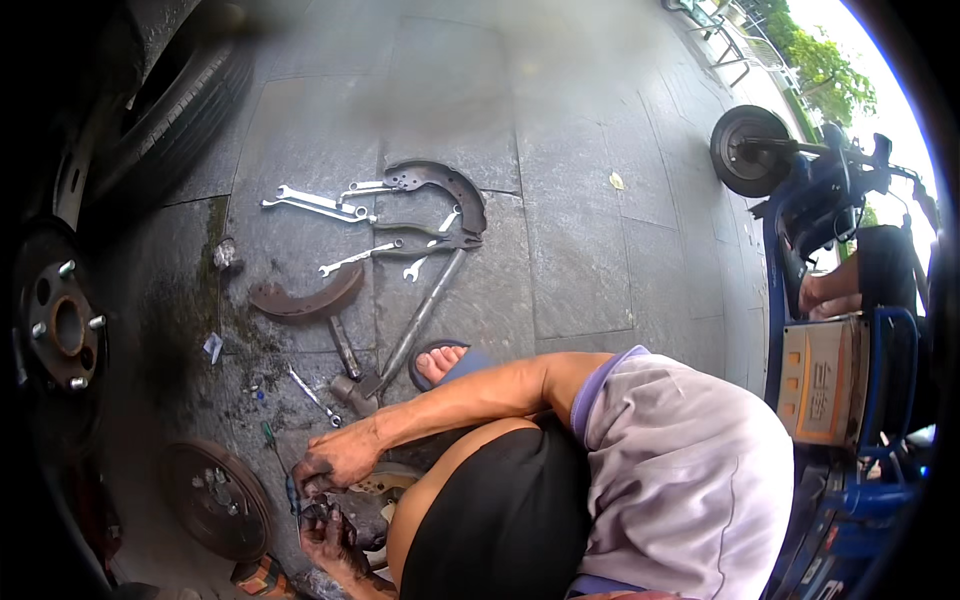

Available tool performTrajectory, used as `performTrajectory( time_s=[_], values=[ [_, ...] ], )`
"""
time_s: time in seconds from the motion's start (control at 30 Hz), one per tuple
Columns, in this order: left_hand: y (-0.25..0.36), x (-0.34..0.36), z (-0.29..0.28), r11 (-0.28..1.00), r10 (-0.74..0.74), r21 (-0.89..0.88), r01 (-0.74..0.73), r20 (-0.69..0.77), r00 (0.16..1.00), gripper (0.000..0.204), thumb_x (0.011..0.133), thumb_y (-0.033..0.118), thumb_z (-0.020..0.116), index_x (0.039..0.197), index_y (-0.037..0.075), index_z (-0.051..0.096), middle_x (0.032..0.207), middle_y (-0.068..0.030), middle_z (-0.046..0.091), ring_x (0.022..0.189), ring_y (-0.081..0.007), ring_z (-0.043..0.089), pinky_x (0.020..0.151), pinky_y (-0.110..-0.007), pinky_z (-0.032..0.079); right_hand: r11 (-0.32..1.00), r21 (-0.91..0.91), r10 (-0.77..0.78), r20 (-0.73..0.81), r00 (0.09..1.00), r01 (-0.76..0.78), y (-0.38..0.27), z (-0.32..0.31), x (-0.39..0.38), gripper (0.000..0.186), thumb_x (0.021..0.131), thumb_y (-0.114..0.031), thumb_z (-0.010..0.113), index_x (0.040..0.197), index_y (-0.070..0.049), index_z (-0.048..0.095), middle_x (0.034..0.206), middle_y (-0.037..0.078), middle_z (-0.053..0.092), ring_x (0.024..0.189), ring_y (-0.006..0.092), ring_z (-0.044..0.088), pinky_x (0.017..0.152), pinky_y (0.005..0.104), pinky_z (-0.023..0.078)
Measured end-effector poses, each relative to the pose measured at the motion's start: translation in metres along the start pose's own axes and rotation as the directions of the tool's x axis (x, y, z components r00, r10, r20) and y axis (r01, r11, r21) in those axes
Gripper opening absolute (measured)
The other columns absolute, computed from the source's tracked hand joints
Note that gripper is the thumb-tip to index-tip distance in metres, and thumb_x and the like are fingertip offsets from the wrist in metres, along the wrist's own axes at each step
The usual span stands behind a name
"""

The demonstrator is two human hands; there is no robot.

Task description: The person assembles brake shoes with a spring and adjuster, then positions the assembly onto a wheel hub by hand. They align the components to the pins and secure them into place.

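Note:
My right hand [345, 458] reaches in from the right, its blackened fingers closed in a pinch. Just below it my left hand [335, 545] is closed too, fingertips up against the right ones. Between them they hold a small dark metal part [320, 512], mostly covered by fingers. A screwdriver with a blue handle [292, 492] lies beside the fingers, and a green handle [268, 433] shows just beyond. Near my right hand lie a combination wrench [315, 396] and a hammer [355, 393]. A rusty brake drum [222, 500] rests left of my hands.
Two curved brake shoes [440, 182] [308, 300], pliers [430, 232] and several wrenches [318, 204] lie on the paving. A wheel hub with studs [68, 325] and a tyre [175, 120] stand at left. A blue vehicle [790, 250] with another person's leg [835, 285] is at right.

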State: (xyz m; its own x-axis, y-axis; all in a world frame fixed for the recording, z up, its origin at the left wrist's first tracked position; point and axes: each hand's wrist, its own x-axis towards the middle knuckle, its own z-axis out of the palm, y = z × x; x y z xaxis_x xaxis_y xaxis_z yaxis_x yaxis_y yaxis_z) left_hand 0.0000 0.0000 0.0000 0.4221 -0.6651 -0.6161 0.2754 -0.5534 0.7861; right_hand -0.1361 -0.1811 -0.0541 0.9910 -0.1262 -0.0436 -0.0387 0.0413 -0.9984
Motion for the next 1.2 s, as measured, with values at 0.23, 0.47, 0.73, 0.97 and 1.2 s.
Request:
performTrajectory(
  time_s=[0.23,0.47,0.73,0.97,1.2],
  values=[
    [-0.017,-0.005,-0.016,0.99,0.031,-0.134,-0.032,-0.01,0.999,0.014,0.085,0.01,0.075,0.088,0.001,0.065,0.062,0.0015,0.051,0.048,-0.0082,0.036,0.045,-0.027,0.026,0.996,0.079,0.056,-0.074,0.996,-0.05,-0.019,0.024,-0.008,0.033,0.105,-0.027,0.048,0.114,0.001,0.063,0.097,0.021,0.069,0.092,0.0364,0.066,0.081,0.0448,0.05],
    [-0.051,0.024,-0.016,0.981,0.116,-0.163,-0.109,0.035,0.993,0.018,0.087,0.013,0.074,0.093,-0.002,0.066,0.063,0.0004,0.052,0.05,-0.0079,0.038,0.047,-0.026,0.028,0.994,-0.112,-0.005,-0.165,0.986,-0.014,0.018,0.022,0.0,0.035,0.107,-0.031,0.048,0.117,0.0,0.062,0.099,0.023,0.069,0.095,0.0374,0.067,0.085,0.0464,0.051],
    [-0.015,0.009,-0.034,0.994,-0.105,0.051,0.095,0.241,0.965,0.03,0.087,0.011,0.08,0.112,-0.002,0.067,0.084,-0.0043,0.068,0.071,-0.0091,0.061,0.059,-0.024,0.047,0.843,0.427,0.49,-0.36,0.794,-0.327,-0.006,0.06,-0.023,0.032,0.106,-0.024,0.056,0.131,-0.006,0.06,0.078,0.001,0.064,0.071,0.0079,0.059,0.063,0.0256,0.049],
    [-0.017,0.025,-0.025,0.975,0.115,-0.207,-0.085,0.135,0.984,0.025,0.084,0.003,0.08,0.106,-0.001,0.069,0.092,-0.0041,0.072,0.085,-0.0095,0.064,0.076,-0.025,0.053,0.937,0.251,0.324,-0.362,0.874,-0.243,-0.007,0.043,0.003,0.044,0.105,-0.034,0.057,0.141,-0.007,0.054,0.076,-0.002,0.059,0.067,0.005,0.055,0.06,0.0207,0.046],
    [-0.024,0.024,-0.016,0.94,0.208,-0.294,-0.175,0.083,0.975,0.024,0.082,-0.001,0.081,0.103,-0.001,0.07,0.092,-0.0024,0.071,0.086,-0.009,0.064,0.08,-0.025,0.053,0.976,0.046,0.217,-0.347,0.912,-0.215,-0.017,0.038,-0.001,0.061,0.097,-0.028,0.07,0.149,-0.006,0.047,0.106,0.005,0.063,0.095,0.0103,0.059,0.082,0.0269,0.051]
  ],
)
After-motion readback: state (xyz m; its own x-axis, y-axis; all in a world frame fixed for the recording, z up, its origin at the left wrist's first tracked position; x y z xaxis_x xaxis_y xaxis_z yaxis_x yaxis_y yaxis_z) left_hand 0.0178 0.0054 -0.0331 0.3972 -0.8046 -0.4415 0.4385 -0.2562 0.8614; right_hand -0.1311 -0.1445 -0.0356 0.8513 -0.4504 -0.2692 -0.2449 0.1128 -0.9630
